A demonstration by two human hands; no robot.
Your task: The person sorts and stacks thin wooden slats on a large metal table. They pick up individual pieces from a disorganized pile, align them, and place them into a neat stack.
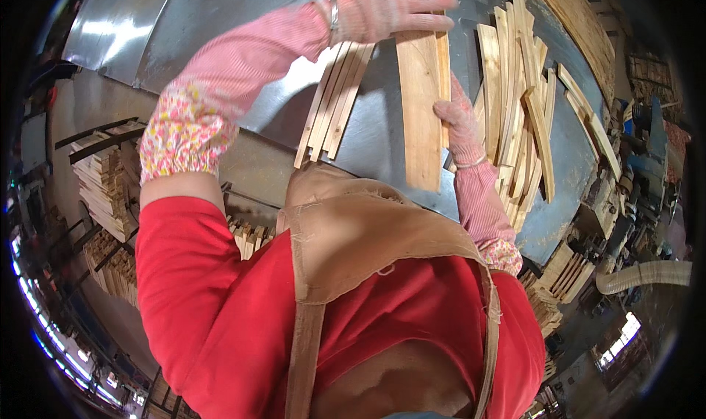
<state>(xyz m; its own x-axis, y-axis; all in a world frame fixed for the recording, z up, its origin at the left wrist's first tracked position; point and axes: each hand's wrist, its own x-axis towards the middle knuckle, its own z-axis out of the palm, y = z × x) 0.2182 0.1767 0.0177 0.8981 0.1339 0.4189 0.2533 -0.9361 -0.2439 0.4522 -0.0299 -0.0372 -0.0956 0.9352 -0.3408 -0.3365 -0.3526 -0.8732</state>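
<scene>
A wide wooden board (421, 117) lies lengthwise in front of me on the metal table (243, 58), with a narrow wooden strip (444, 58) along its right edge. My left hand (390, 8), in a pink glove, reaches across the far part of the board, its fingers stretched out flat over the wood. At the right edge my right hand (462, 125), also gloved in pink, grips the strip with the thumb toward the board. Some of its fingers are hidden behind the wood. Several thin strips (334, 103) lie side by side left of the board.
A loose pile of wooden strips (515, 103) covers the table to the right, with a couple more strips (590, 121) beyond it. A large wooden panel (581, 29) lines the far right. Stacked wood (103, 183) stands at lower left; a ribbed hose (647, 275) runs at right.
</scene>
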